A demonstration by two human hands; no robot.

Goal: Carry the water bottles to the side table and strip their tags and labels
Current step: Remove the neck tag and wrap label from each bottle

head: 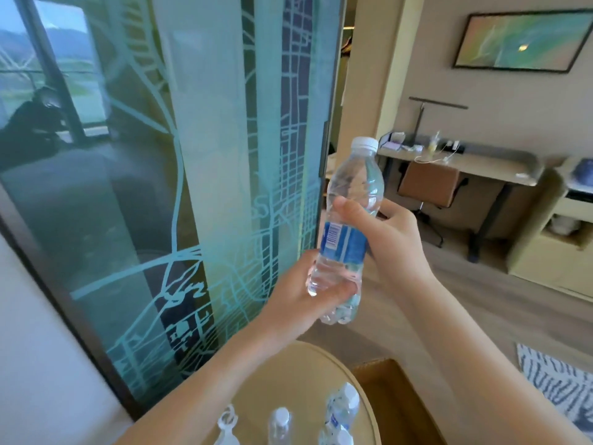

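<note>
I hold a clear water bottle (349,200) with a white cap and a blue label (348,244) upright in front of me, above the round side table (288,380). My left hand (301,293) grips its lower part from the left. My right hand (388,232) wraps its middle from the right, thumb lying just above the label. Several more bottles (341,409) stand on the table at the bottom edge of the view; one (279,425) looks bare of a label, another (226,425) has a tag on its neck.
A tall glass panel with a map pattern (192,187) stands close on the left. A brown box or tray (385,396) sits right of the table. Further right are a desk (465,162) with a chair, a cabinet (561,236) and a striped rug (558,380).
</note>
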